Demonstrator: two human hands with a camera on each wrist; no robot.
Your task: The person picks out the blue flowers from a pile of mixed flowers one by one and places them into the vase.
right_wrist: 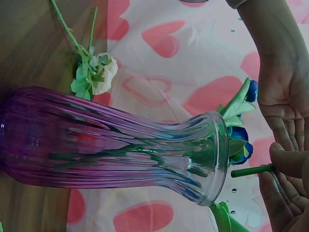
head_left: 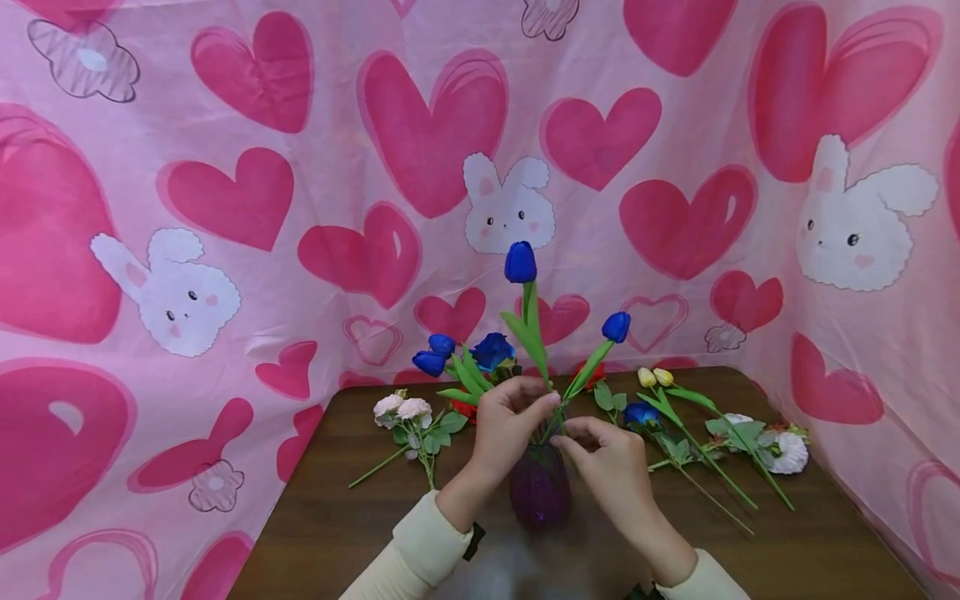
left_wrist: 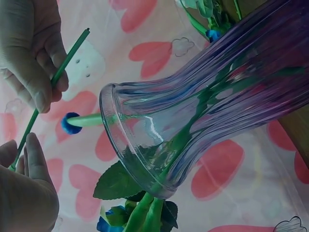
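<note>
Both hands hold a blue tulip (head_left: 521, 262) above a purple ribbed glass vase (head_left: 541, 492). My left hand (head_left: 512, 421) pinches its green stem higher up. The right hand (head_left: 609, 462) pinches the stem lower down, near its cut end. In the right wrist view, that stem end (right_wrist: 248, 170) is just outside the vase's rim, apart from the glass. Another blue tulip (head_left: 617, 327) leans right out of the vase. Blue tulips (head_left: 431, 362) lean left, and a blue rose (head_left: 492, 352) shows behind the left hand. Stems inside the vase show through the glass.
Pale pink roses (head_left: 412, 410) lie on the brown table (head_left: 315, 533) at left. On the right are yellow tulips (head_left: 655, 377), a blue rose (head_left: 642, 413) and a white flower (head_left: 789, 454). Red flowers are partly hidden behind the vase. A pink heart-patterned cloth hangs around.
</note>
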